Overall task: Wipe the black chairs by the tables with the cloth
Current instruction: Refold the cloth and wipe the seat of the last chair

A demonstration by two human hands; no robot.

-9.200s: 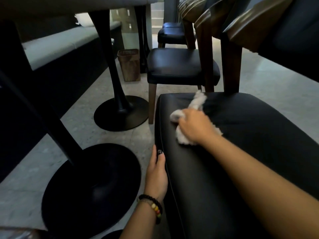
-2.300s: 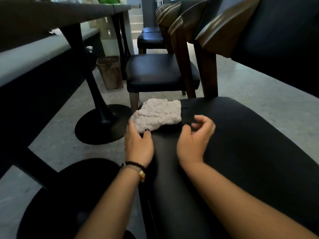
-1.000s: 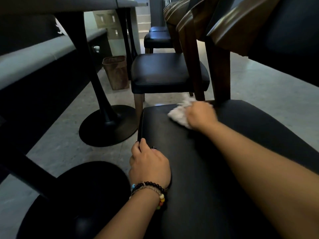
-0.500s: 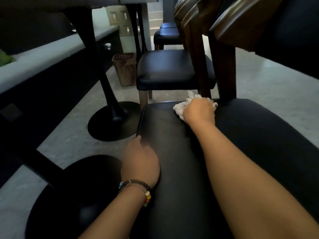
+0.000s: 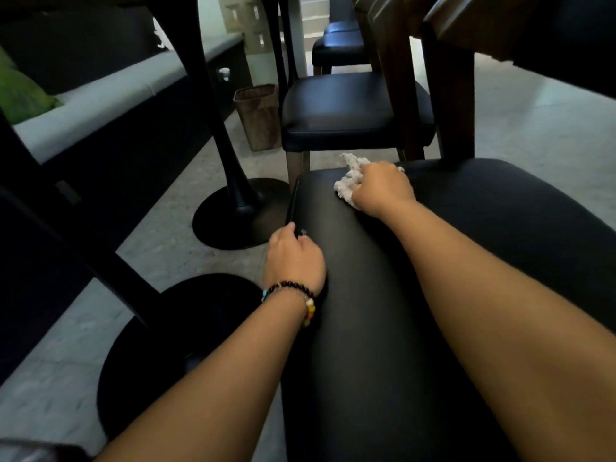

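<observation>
The nearest black chair seat (image 5: 483, 261) fills the lower right of the head view. A bunched white cloth (image 5: 350, 181) lies on its far left corner, and my right hand (image 5: 383, 190) grips it and presses it against the seat. My left hand (image 5: 295, 258), with beaded bracelets at the wrist, holds the seat's left edge with fingers curled over the side. A second black chair (image 5: 346, 108) stands just beyond, and a third one (image 5: 340, 45) behind it. Wooden chair backs rise at the upper right.
Two black table pedestals stand on the floor to the left, one base (image 5: 240, 215) near the seat's front corner, the other (image 5: 173, 351) by my left arm. A brown waste bin (image 5: 258, 116) sits beside the second chair. A long bench (image 5: 110, 95) runs along the left.
My right hand has kept the cloth at the seat's far corner, shifting slightly. My left hand stays on the seat's left edge. The view has tilted a little.
</observation>
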